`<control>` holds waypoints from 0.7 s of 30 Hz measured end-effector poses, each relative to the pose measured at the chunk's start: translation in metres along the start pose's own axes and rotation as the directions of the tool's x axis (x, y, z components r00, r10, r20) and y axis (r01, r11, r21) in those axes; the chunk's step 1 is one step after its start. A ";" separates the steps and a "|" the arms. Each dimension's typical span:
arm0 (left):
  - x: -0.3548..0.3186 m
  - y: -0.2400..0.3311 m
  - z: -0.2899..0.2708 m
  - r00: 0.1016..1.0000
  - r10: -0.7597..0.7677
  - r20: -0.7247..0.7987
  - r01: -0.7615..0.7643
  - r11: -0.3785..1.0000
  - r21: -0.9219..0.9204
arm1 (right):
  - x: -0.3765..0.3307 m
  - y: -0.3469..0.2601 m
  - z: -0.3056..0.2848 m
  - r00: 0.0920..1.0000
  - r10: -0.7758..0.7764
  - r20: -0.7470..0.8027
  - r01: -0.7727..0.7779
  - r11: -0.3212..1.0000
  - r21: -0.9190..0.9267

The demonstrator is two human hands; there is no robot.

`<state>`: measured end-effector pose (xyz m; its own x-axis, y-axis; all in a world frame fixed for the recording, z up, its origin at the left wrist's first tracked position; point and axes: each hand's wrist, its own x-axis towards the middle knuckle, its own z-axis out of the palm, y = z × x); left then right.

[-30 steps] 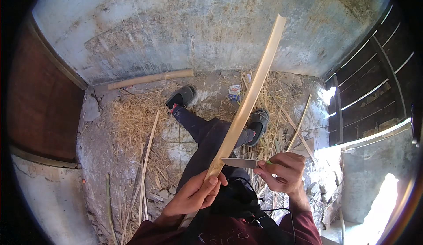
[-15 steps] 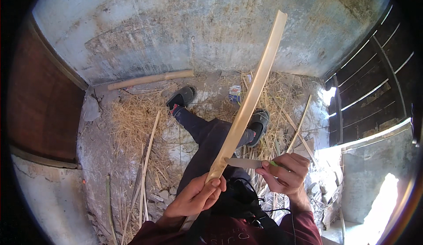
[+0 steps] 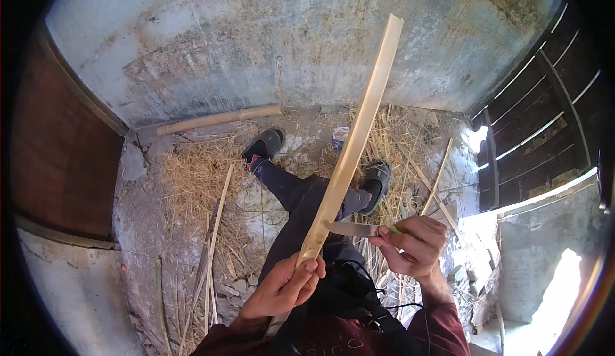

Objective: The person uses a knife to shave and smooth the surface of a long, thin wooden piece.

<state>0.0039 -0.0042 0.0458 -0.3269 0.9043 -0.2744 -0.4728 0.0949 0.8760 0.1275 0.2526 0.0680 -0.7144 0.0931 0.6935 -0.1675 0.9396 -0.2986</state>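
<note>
A long split bamboo strip (image 3: 354,144), pale and hollowed like a trough, slants up and away from my lap toward the far wall. Near its lower end my left hand (image 3: 282,287) is closed around it, thumb on top. My right hand (image 3: 415,246) grips a knife (image 3: 352,229) with a green handle mostly hidden in the fingers. The blade points left, and its tip meets the right edge of the strip, a little above my left hand. A darker patch marks the strip's inner face beside the blade.
Dry shavings (image 3: 192,180) cover the floor around my feet. A bamboo pole (image 3: 218,120) lies along the far wall. Thin strips (image 3: 219,228) lie at the left, more sticks (image 3: 438,173) at the right. A small box (image 3: 339,137) sits beyond the strip. Wooden slats (image 3: 535,125) stand at the right.
The strip's far end has swung slightly left. The knife has shifted a little left and up with my right hand, its tip still at the strip. Both hands keep their hold.
</note>
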 end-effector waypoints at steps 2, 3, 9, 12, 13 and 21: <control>0.001 -0.001 -0.001 1.000 0.003 0.004 -0.003 1.000 0.008 | 0.000 0.001 0.000 1.000 -0.007 0.010 0.007 1.000 0.006; 0.001 -0.002 -0.001 1.000 0.005 0.003 -0.005 1.000 0.015 | 0.000 0.001 0.000 1.000 -0.006 0.009 0.006 1.000 0.004; -0.004 -0.010 0.003 0.994 -0.020 0.106 0.029 0.997 -0.076 | 0.001 0.032 -0.003 0.967 0.143 -0.210 -0.181 0.967 -0.178; -0.009 -0.009 0.005 0.990 -0.080 0.117 0.086 0.995 -0.051 | 0.009 0.052 -0.013 0.915 0.290 -0.280 -0.327 0.940 -0.095; -0.007 -0.008 0.003 0.990 -0.080 0.115 0.087 0.995 -0.052 | 0.007 0.056 -0.011 0.895 0.346 -0.282 -0.360 0.933 0.002; 0.003 -0.002 -0.003 0.998 0.010 0.062 -0.010 1.000 -0.005 | -0.011 0.030 -0.007 0.934 0.315 -0.171 -0.257 0.921 0.293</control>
<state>0.0015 -0.0026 0.0418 -0.2807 0.9292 -0.2404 -0.4733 0.0840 0.8769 0.1355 0.2827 0.0560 -0.6038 0.4388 0.6654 -0.1697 0.7449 -0.6452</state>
